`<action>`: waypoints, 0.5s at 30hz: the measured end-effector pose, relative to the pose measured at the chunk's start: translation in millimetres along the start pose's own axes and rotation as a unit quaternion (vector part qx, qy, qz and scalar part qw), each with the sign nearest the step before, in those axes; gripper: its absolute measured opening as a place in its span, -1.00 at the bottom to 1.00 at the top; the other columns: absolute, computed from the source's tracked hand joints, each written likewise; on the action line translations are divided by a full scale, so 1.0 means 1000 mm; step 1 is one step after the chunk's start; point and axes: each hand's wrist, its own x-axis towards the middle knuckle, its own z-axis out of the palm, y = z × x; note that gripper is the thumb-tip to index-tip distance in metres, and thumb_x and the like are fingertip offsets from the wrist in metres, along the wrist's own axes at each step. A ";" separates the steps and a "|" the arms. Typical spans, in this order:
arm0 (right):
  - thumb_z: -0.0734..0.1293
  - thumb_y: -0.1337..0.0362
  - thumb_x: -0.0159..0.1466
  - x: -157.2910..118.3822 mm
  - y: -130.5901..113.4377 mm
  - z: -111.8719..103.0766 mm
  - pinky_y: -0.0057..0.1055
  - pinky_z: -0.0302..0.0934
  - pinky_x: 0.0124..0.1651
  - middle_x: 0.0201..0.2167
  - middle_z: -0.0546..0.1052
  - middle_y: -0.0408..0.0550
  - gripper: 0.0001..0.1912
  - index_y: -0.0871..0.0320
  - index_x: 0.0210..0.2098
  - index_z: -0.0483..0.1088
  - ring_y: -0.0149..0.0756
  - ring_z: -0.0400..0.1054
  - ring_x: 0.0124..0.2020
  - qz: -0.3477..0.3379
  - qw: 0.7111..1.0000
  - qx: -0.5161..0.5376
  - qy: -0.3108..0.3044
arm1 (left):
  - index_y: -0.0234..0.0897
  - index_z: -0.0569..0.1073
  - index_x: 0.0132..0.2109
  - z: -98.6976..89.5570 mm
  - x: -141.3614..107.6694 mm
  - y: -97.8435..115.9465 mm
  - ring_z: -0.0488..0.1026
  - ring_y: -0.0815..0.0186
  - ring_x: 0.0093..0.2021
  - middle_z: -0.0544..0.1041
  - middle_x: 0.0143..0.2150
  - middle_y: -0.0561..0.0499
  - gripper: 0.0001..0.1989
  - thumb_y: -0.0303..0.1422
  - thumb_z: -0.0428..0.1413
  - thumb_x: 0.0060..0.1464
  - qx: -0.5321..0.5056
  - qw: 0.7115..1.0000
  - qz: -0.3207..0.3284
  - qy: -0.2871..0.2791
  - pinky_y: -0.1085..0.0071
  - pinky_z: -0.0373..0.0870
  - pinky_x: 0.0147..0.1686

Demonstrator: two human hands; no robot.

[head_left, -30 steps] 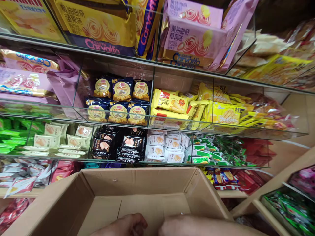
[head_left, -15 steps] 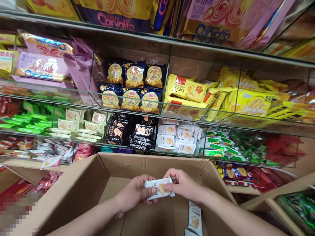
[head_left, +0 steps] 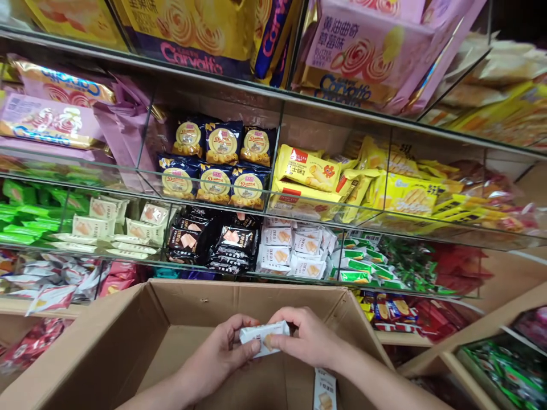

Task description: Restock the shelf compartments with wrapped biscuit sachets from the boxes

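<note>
Between my two hands is a small white snack packet (head_left: 264,336) with a biscuit picture on its front. My left hand (head_left: 228,350) pinches its left end, thumb on the front. At the other end my right hand (head_left: 303,337) grips it the same way, fingers hidden behind. Both hands are over the open cardboard box (head_left: 192,304). Another white packet (head_left: 325,392) of the same look lies inside the box, below my right forearm.
Above the box, glass shelves hold white packets (head_left: 294,247), black packets (head_left: 233,239), navy cookie bags (head_left: 222,143) and yellow bags (head_left: 307,168). Green packets (head_left: 359,262) lie right of the white ones. A wooden bin (head_left: 453,364) stands at the right.
The held packet has tilted, its front now partly turned away, with both hands still on it. My view has shifted, so the upper shelves sit lower in it.
</note>
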 end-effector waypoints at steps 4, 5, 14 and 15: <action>0.21 0.19 0.13 0.002 0.004 -0.048 -0.46 0.17 -0.30 -0.24 0.42 -0.10 -0.69 0.09 -0.13 0.27 -0.36 0.29 -0.33 -0.018 0.985 -0.027 0.169 | -0.23 0.20 -0.12 -0.006 0.002 0.004 0.37 0.35 -0.32 0.37 -0.19 -0.02 -0.52 -0.01 0.02 -0.12 -0.022 0.998 -0.015 0.058 0.47 0.21 -0.40; 0.20 0.19 0.14 0.004 0.007 -0.061 -0.44 0.17 -0.29 -0.23 0.41 -0.08 -0.71 0.10 -0.14 0.27 -0.35 0.29 -0.33 -0.022 0.974 -0.061 0.219 | -0.23 0.22 -0.14 -0.009 0.003 0.004 0.37 0.35 -0.33 0.37 -0.18 -0.02 -0.54 -0.02 0.02 -0.11 -0.025 0.997 -0.020 0.065 0.47 0.21 -0.40; 0.12 0.39 0.18 0.017 0.038 -0.094 -0.40 0.15 -0.30 -0.40 0.39 -0.05 -0.84 0.18 -0.35 0.31 -0.32 0.26 -0.36 -0.088 0.924 -0.321 0.190 | -0.28 0.26 -0.27 -0.012 0.005 -0.004 0.33 0.41 -0.41 0.39 -0.35 0.04 -0.60 -0.09 0.12 -0.19 -0.013 0.999 -0.040 0.019 0.49 0.15 -0.40; 0.12 0.39 0.19 0.017 0.040 -0.092 -0.39 0.14 -0.29 -0.40 0.39 -0.05 -0.84 0.18 -0.37 0.32 -0.31 0.25 -0.34 -0.090 0.917 -0.339 0.191 | -0.29 0.26 -0.28 -0.012 0.005 -0.004 0.32 0.41 -0.41 0.39 -0.36 0.04 -0.58 -0.08 0.12 -0.20 -0.012 0.999 -0.042 0.008 0.48 0.15 -0.38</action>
